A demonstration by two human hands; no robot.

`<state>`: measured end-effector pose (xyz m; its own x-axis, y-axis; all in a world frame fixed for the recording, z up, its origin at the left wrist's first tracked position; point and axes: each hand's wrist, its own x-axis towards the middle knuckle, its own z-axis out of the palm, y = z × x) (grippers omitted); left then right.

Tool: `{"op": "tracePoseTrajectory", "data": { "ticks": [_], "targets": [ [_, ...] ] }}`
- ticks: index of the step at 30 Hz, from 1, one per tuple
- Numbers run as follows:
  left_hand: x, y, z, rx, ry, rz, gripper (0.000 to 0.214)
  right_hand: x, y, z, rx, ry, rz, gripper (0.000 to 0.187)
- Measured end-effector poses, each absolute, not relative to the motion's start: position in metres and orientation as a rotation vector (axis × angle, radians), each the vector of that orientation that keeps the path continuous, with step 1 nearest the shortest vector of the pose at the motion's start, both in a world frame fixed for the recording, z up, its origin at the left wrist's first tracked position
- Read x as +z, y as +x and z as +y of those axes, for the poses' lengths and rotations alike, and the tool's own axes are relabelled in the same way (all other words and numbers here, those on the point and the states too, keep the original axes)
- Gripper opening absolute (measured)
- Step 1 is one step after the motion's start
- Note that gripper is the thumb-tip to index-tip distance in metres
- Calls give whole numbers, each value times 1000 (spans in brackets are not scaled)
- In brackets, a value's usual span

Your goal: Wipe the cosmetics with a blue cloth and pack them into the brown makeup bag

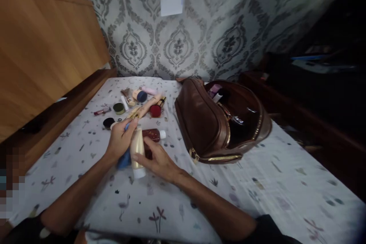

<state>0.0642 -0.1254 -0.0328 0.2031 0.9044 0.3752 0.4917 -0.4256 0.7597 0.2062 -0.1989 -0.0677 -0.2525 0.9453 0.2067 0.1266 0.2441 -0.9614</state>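
A cream-coloured tube [138, 146] with a white cap stands out between my two hands. My right hand [158, 160] is closed around its lower part, thumb on the near face. My left hand [121, 139] is closed beside the tube's upper end; a bit of blue shows at its fingertips, and what it grips is partly hidden. Under the hands lies a blue item [124, 160], mostly covered. A bottle of dark red liquid [151, 135] with a white cap lies just behind my right hand.
Several cosmetics lie beyond my hands, among them a red-lidded jar [156, 111], a green-lidded jar [118, 108], a black round lid [108, 123] and a lip gloss [102, 111]. On the right an unzipped brown bag [203, 122] holds some items. A wooden panel [51, 53] stands left.
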Motion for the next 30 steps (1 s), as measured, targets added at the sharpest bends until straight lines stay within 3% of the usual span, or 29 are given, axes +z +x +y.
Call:
{"op": "tracePoseTrajectory", "data": {
  "ticks": [6, 12, 16, 24, 30],
  "targets": [
    [-39, 72, -134, 1257, 1717, 1267, 39, -71, 204, -193, 1391, -861, -1181, 44],
    [-49, 79, -150, 1187, 1860, 1025, 37, -66, 209, -185, 1345, -780, -793, 50],
    [-53, 78, -157, 1156, 2074, 937, 55, -59, 215, -182, 1335, -704, -586, 47],
    [-43, 49, -157, 954, 2317, 733, 35, -63, 234, -198, 1514, -721, -518, 30],
    [-32, 30, -153, 889, 2282, 658, 32, -66, 256, -209, 1634, -800, -628, 36]
  ]
}}
